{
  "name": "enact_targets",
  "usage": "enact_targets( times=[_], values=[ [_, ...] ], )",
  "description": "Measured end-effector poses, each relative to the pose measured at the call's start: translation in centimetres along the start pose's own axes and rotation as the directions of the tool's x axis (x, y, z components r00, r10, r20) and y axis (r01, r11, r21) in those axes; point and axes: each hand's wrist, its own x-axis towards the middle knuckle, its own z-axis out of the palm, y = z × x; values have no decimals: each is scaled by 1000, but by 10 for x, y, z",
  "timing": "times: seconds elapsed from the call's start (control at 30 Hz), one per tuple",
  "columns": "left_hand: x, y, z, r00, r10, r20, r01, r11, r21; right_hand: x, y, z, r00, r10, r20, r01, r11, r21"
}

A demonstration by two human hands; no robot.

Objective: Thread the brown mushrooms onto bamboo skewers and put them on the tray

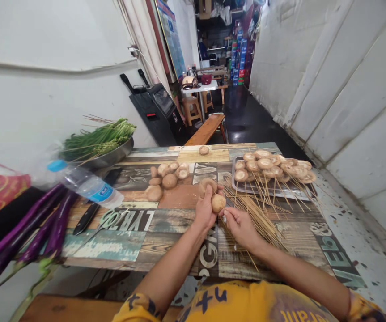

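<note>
My left hand (206, 209) grips a pair of brown shiitake mushrooms, one (218, 203) resting against my fingers and one (208, 184) behind it. My right hand (241, 228) pinches a thin bamboo skewer (235, 246) close to the front mushroom. A loose pile of bamboo skewers (256, 219) lies just right of my right hand. Several loose mushrooms (162, 179) sit on the patterned wooden table (172, 232) to the left. Beyond the skewers, a metal tray (236, 181) holds several mushrooms on skewers.
Long purple eggplants (38, 228), a black-handled knife (85, 219), scissors (103, 221) and a water bottle (87, 184) lie at the table's left. Behind them, a steel bowl (112, 154) holds long green vegetables. A wooden bench (206, 129) stands beyond the far edge.
</note>
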Motion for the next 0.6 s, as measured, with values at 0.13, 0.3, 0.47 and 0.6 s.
enact_targets(
  times=[0.13, 0.3, 0.47, 0.6],
  values=[
    [1, -1, 1, 1000, 15, -16, -15, 1000, -23, 3, -1, -2, 999, -34, -20, 34, 999, -39],
    [10, 5, -5, 1000, 29, -5, -29, 995, -93, 3, -2, -8, 992, -121, 19, 123, 967, -222],
    [20, 18, -14, 990, 65, -126, -85, 982, -167, -5, 6, -8, 979, -191, 74, 204, 933, -296],
    [20, 21, -14, 992, 41, -117, -63, 981, -184, -8, 11, -8, 966, -241, 96, 259, 912, -319]
  ],
)
